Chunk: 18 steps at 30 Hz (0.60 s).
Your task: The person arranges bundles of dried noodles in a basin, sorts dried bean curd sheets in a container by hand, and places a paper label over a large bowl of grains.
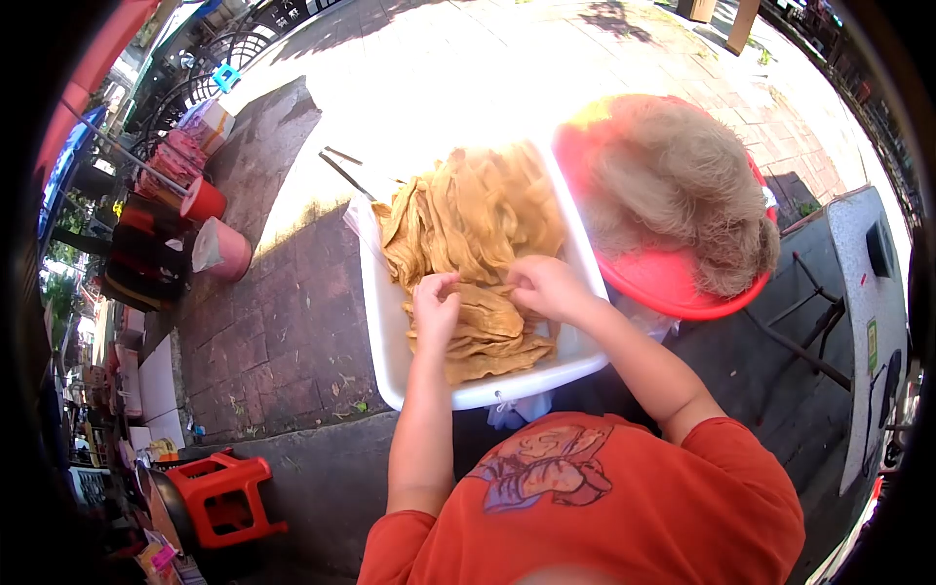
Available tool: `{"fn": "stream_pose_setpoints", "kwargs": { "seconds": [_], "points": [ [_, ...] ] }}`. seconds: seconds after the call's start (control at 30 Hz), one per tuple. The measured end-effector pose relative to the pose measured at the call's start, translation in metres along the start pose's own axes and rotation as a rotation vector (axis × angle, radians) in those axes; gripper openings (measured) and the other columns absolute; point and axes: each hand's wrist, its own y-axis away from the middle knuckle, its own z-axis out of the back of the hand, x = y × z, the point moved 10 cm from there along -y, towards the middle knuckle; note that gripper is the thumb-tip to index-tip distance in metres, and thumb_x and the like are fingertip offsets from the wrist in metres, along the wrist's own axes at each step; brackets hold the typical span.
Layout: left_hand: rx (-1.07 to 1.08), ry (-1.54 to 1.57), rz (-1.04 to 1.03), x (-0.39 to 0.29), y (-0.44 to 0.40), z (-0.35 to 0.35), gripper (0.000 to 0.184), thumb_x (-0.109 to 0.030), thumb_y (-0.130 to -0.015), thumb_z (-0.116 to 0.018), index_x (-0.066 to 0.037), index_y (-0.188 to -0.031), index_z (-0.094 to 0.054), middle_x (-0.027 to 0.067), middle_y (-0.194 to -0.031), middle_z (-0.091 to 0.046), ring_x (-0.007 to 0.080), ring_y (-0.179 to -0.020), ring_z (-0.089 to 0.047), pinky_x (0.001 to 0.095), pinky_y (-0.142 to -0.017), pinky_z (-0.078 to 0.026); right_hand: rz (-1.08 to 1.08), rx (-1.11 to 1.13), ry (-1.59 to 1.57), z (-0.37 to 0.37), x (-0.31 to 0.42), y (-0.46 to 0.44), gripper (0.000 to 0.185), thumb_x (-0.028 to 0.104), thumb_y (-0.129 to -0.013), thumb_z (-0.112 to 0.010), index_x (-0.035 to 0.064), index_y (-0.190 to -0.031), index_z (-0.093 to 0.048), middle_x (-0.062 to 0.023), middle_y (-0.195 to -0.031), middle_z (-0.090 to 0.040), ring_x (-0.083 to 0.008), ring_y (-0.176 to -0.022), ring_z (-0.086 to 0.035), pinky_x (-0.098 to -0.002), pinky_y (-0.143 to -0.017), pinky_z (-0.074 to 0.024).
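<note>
A white rectangular tub (374, 336) holds a heap of limp, wrinkled yellow-brown strips (468, 219), laid in folded layers. Over the near half of the heap is my left hand (436, 307), its thumb and fingers pinched together; what lies between them is too small to make out. My right hand (548, 288) is just to the right, with fingers bent and tips pressed to a yellow-brown strip near the middle of the tub. The fingertips partly hide that strip.
A red basin (673, 297) piled with pale, hairy fibre (673, 185) stands right of the tub. A grey-white board (858, 331) and dark metal legs are farther right. At left are a red stool (222, 492), a pink bucket (224, 251) and a red bucket (203, 200).
</note>
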Motion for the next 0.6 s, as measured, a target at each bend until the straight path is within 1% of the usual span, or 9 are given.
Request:
{"fn": "stream_pose_setpoints", "kwargs": {
  "seconds": [0.07,0.1,0.2,0.23,0.33,0.37,0.47,0.5,0.6],
  "points": [
    [0.051,-0.077,-0.104,-0.021,0.01,-0.005,0.026,-0.002,-0.069,-0.061,-0.001,-0.094,-0.065,0.0101,-0.101,-0.058,0.0242,-0.102,-0.052,0.034,-0.091,-0.041,-0.026,-0.021,-0.193,0.01,-0.006,0.003,0.012,0.012,-0.074,-0.064,0.0049,-0.083,-0.06,-0.0069,-0.074,-0.06,-0.0189,-0.07,-0.06,-0.032,-0.062,-0.0461],
    [0.103,-0.01,-0.082,-0.04,0.015,-0.01,0.033,-0.003,-0.068,-0.064,-0.002,-0.101,-0.063,0.0096,-0.105,-0.057,0.0252,-0.109,-0.048,0.0343,-0.097,-0.036,-0.042,-0.033,-0.291,0.014,-0.008,0.004,0.011,0.011,-0.076,-0.064,0.0046,-0.084,-0.06,-0.0047,-0.074,-0.06,-0.0156,-0.07,-0.059,-0.0298,-0.061,-0.0455],
    [0.157,0.012,-0.221,-0.103,0.031,-0.026,0.042,-0.005,-0.068,-0.066,-0.004,-0.109,-0.06,0.0102,-0.109,-0.055,0.0259,-0.11,-0.048,0.0332,-0.097,-0.036,-0.189,0.063,-0.683,0.02,-0.006,0.004,0.012,0.011,-0.081,-0.063,0.0039,-0.09,-0.059,-0.0005,-0.082,-0.059,-0.0095,-0.075,-0.057,-0.0246,-0.064,-0.0442],
    [0.201,-0.006,-0.244,-0.104,0.033,-0.033,0.048,-0.009,-0.072,-0.069,-0.005,-0.117,-0.055,0.0096,-0.112,-0.055,0.023,-0.109,-0.048,0.0331,-0.097,-0.035,-0.155,0.06,-0.902,0.018,-0.004,0.002,0.012,0.011,-0.085,-0.061,0.0044,-0.094,-0.057,-0.0009,-0.09,-0.06,-0.0088,-0.08,-0.057,-0.0237,-0.07,-0.0445],
    [0.262,0.332,0.022,-0.096,0.039,-0.046,0.047,-0.012,-0.076,-0.07,-0.003,-0.118,-0.053,0.0073,-0.113,-0.055,0.0179,-0.107,-0.049,0.0323,-0.096,-0.036,-0.035,0.005,-1.242,0.027,0.017,-0.012,0.013,0.011,-0.086,-0.06,0.0052,-0.097,-0.057,-0.0018,-0.094,-0.061,-0.0091,-0.083,-0.057,-0.0237,-0.073,-0.0445],
    [0.347,0.479,0.047,-0.092,0.038,-0.054,0.039,-0.013,-0.081,-0.068,-0.002,-0.114,-0.052,0.0033,-0.105,-0.056,0.012,-0.098,-0.051,0.0284,-0.089,-0.041,-0.098,0.01,-1.37,0.02,0.014,-0.016,0.015,0.01,-0.086,-0.059,0.0063,-0.1,-0.056,-0.0014,-0.098,-0.061,-0.0092,-0.089,-0.055,-0.025,-0.078,-0.0434],
    [0.309,0.642,0.137,-0.074,0.038,-0.053,0.029,-0.009,-0.083,-0.065,-0.002,-0.108,-0.053,0.0004,-0.095,-0.057,0.009,-0.087,-0.054,0.0234,-0.079,-0.043,-0.175,-0.037,-1.49,-0.001,-0.006,-0.027,0.017,0.011,-0.086,-0.059,0.0072,-0.102,-0.055,-0.0006,-0.1,-0.06,-0.0092,-0.093,-0.054,-0.0255,-0.082,-0.0412],
    [0.315,0.651,0.154,-0.071,0.039,-0.054,0.027,-0.007,-0.083,-0.065,-0.003,-0.107,-0.053,0.0007,-0.096,-0.057,0.0084,-0.087,-0.054,0.0226,-0.078,-0.044,-0.173,-0.052,-1.509,-0.007,-0.01,-0.032,0.015,0.012,-0.086,-0.058,0.0086,-0.1,-0.056,0.0009,-0.098,-0.059,-0.009,-0.095,-0.052,-0.0259,-0.085,-0.039],
    [0.316,0.681,0.21,-0.062,0.039,-0.058,0.025,-0.004,-0.083,-0.063,-0.003,-0.106,-0.052,0.0013,-0.097,-0.058,0.0071,-0.085,-0.054,0.0209,-0.076,-0.044,-0.188,-0.204,-1.528,-0.013,-0.028,-0.033,0.011,0.012,-0.087,-0.058,0.009,-0.097,-0.055,0.0021,-0.093,-0.057,-0.0078,-0.089,-0.052,-0.0239,-0.08,-0.0402]
  ]
}}
